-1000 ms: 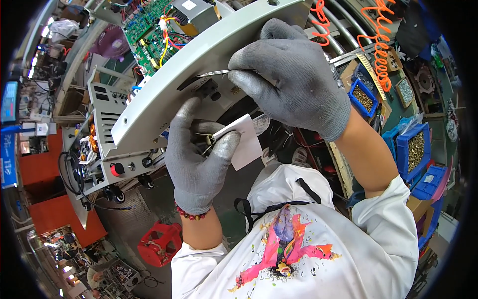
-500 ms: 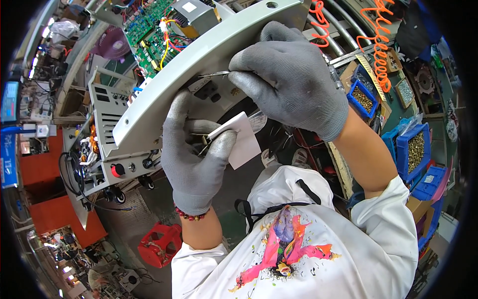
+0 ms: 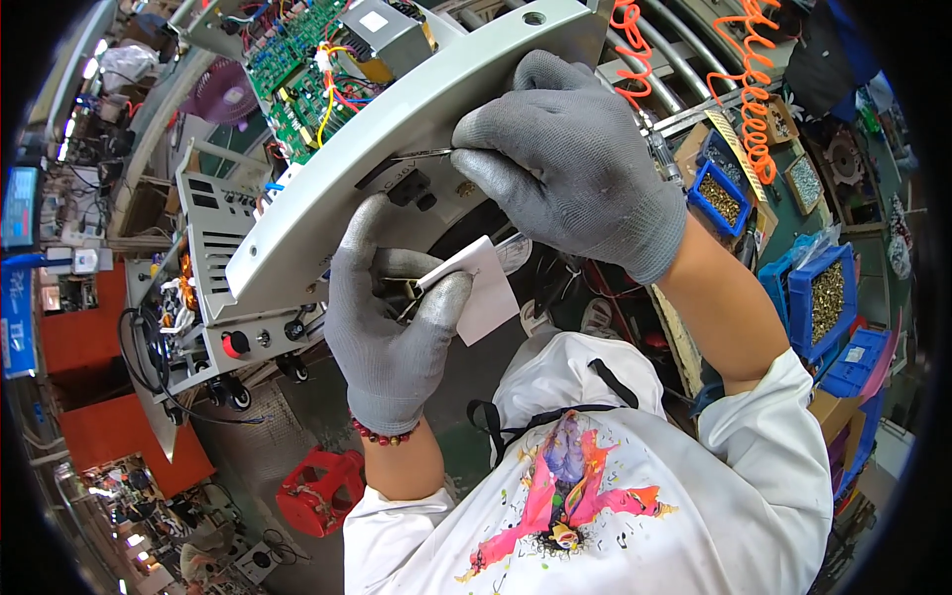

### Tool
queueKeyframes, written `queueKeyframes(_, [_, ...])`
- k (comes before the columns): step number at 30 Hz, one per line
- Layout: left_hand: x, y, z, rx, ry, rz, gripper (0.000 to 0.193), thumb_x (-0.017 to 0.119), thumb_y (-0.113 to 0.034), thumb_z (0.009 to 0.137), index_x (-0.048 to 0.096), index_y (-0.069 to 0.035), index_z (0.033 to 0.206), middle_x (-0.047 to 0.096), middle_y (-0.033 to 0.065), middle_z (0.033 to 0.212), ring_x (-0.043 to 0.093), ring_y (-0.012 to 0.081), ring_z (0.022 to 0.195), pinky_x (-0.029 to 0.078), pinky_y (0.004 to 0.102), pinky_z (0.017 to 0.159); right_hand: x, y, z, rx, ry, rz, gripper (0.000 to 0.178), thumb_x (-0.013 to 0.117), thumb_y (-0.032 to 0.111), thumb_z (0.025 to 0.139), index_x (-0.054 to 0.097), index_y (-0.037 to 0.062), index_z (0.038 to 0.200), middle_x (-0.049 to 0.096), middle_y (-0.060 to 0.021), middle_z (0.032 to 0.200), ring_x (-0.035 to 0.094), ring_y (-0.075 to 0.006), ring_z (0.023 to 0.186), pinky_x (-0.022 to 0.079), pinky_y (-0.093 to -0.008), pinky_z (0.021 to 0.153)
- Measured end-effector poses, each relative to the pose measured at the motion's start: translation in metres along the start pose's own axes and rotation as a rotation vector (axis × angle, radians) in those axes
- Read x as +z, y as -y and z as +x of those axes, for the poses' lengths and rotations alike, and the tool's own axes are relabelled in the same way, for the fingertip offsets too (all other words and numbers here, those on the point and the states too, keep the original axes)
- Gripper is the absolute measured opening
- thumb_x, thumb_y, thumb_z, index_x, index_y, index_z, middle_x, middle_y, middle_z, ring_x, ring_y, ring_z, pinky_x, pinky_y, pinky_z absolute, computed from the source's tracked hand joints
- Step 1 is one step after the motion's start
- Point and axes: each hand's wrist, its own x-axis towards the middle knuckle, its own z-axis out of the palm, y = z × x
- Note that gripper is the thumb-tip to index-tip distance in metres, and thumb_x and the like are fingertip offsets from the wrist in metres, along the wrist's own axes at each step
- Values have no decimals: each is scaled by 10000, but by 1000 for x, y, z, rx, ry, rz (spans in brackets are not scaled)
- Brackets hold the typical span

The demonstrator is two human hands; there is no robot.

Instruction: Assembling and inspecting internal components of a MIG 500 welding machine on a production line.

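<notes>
My right hand [image 3: 570,164], in a grey glove, pinches a thin metal tool like tweezers [image 3: 424,155] between thumb and forefinger. The tip reaches the underside of a curved light-grey metal panel [image 3: 327,188], beside a dark strip [image 3: 375,173]. Black sockets [image 3: 412,189] sit in the panel close by. My left hand [image 3: 387,317], also gloved, grips a folded white sheet of paper [image 3: 483,296] between thumb and fingers. Its raised forefinger is at the panel below the dark strip. A small metal piece [image 3: 409,288] shows by the left fingers, partly hidden.
A green circuit board [image 3: 293,84] with wires and a transformer [image 3: 387,35] stands behind the panel. Blue bins of small brass parts [image 3: 828,302] are on the right, beneath orange coiled hoses [image 3: 759,99]. A red stool [image 3: 317,491] is on the floor at lower left.
My right hand has shifted slightly left, and the tool's tip is a little lower. The left forefinger has lowered slightly, uncovering more of the dark strip and sockets. The paper has dipped slightly.
</notes>
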Motion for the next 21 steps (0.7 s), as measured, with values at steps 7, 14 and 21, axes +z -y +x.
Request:
queueKeyframes(7, [1, 1, 2, 12, -16, 28, 753, 760, -73, 757, 374, 35, 1395, 626, 67, 835, 621, 111, 754, 508, 241, 669, 0, 0, 1, -1, 5, -10, 113, 698, 212, 773, 644, 115, 797, 570, -49, 642, 591, -242, 725, 475, -395, 704])
queueKeyframes(14, [3, 1, 4, 24, -32, 57, 755, 764, -77, 756, 376, 34, 1394, 630, 72, 848, 621, 108, 757, 512, 242, 673, 2, -2, 0, -37, -42, 18, 128, 748, 116, 708, 652, 100, 792, 645, -41, 717, 547, -241, 657, 441, -354, 623])
queueKeyframes(21, [4, 1, 5, 44, -32, 34, 735, 747, -67, 764, 378, 36, 1391, 629, 75, 855, 619, 109, 760, 511, 241, 676, 2, -1, 0, -36, -57, 39, 142, 760, 125, 691, 652, 106, 781, 626, -35, 686, 543, -240, 645, 441, -354, 605])
